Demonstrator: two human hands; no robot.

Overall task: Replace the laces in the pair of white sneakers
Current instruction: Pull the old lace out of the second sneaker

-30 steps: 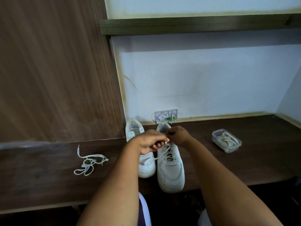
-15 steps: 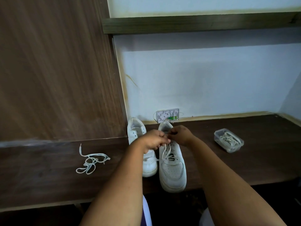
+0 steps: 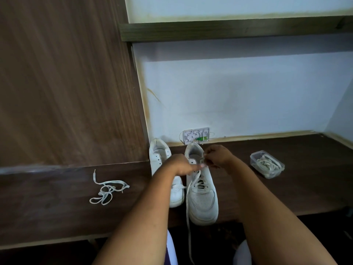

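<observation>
Two white sneakers stand side by side on the dark wooden desk, toes toward me. My left hand reaches over the left sneaker and touches the upper eyelets of the right sneaker with a fingertip. At those eyelets my right hand pinches the white lace. One long end of that lace hangs down past the desk's front edge. A loose white lace lies tangled on the desk to the left.
A clear plastic box with laces in it sits on the desk to the right. A small white wall box is behind the sneakers. A brown wooden panel rises at the left; a shelf runs overhead.
Both hands stay at the right sneaker's top eyelets. A long end of the lace now hangs free over the desk's front edge. My view has shifted slightly.
</observation>
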